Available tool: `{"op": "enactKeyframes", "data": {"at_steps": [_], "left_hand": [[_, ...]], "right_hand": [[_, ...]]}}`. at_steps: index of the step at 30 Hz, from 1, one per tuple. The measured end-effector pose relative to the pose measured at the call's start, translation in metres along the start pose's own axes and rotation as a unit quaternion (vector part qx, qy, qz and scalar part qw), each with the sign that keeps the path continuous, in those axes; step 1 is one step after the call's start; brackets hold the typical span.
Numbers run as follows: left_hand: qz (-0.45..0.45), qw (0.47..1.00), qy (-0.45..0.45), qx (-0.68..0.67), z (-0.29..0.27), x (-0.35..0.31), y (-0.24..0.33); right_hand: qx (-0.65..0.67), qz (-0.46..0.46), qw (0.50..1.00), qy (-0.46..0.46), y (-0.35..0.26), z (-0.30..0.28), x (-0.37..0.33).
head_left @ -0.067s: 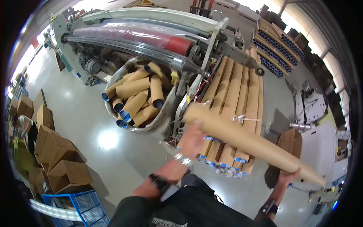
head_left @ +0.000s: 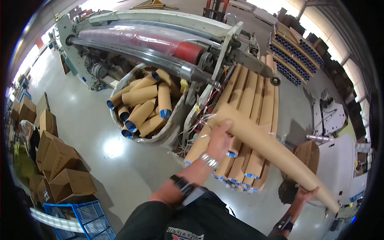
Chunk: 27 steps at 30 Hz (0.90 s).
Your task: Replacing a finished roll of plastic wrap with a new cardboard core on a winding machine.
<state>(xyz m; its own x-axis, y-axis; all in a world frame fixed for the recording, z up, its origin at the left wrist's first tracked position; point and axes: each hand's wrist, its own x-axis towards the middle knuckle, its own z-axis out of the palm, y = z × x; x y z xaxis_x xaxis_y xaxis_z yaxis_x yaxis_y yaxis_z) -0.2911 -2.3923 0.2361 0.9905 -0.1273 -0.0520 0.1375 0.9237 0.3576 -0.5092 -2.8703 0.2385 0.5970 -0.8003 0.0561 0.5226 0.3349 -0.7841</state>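
At eleven o'clock stands a roller machine [head_left: 136, 51], with a stack of long cardboard tubes [head_left: 248, 92] at three and an open sack [head_left: 172, 130] of short tubes [head_left: 140, 96] at ten. One lone brown tube [head_left: 268, 146] slants toward four before the stack, left hand [head_left: 219, 143] and right hand [head_left: 307, 194] both with fingers clamped on it near opposite ends.

A smooth, matt, cardboard-like finish is shown by the long tube [head_left: 276, 154], and the same papery look is shared by the stacked tubes [head_left: 249, 90] and the short tubes [head_left: 140, 97]. Light is thrown back by the polished metal roller [head_left: 132, 53]. The red roll [head_left: 189, 53] is partly covered by glossy, see-through plastic film [head_left: 132, 36]. Highlights are mirrored in the smooth floor [head_left: 114, 160]. Matt cardboard is seen in the boxes [head_left: 74, 186], shiny metal in the bracelet [head_left: 209, 161], dull dark cloth in the sleeve [head_left: 150, 220].
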Motion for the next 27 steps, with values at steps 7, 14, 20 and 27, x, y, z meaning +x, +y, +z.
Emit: {"op": "enactKeyframes", "data": {"at_steps": [7,14,20,27], "left_hand": [[0.063,0.983,0.163,0.061,0.016,0.119,0.041],[0.207,0.922,0.265,0.191,-0.028,0.166,0.141],[0.259,0.420,0.211,0.844,-0.165,0.094,0.256],[-0.088,0.376,0.158,0.909,-0.259,0.035,0.344]], "right_hand": [[-0.195,-0.207,0.956,0.073,0.019,-0.123,0.117],[0.016,0.060,0.991,0.118,0.127,0.058,0.149],[0.006,-0.008,0.991,0.134,0.117,0.124,0.131],[0.229,0.389,0.874,-0.178,0.291,0.354,-0.105]]}}
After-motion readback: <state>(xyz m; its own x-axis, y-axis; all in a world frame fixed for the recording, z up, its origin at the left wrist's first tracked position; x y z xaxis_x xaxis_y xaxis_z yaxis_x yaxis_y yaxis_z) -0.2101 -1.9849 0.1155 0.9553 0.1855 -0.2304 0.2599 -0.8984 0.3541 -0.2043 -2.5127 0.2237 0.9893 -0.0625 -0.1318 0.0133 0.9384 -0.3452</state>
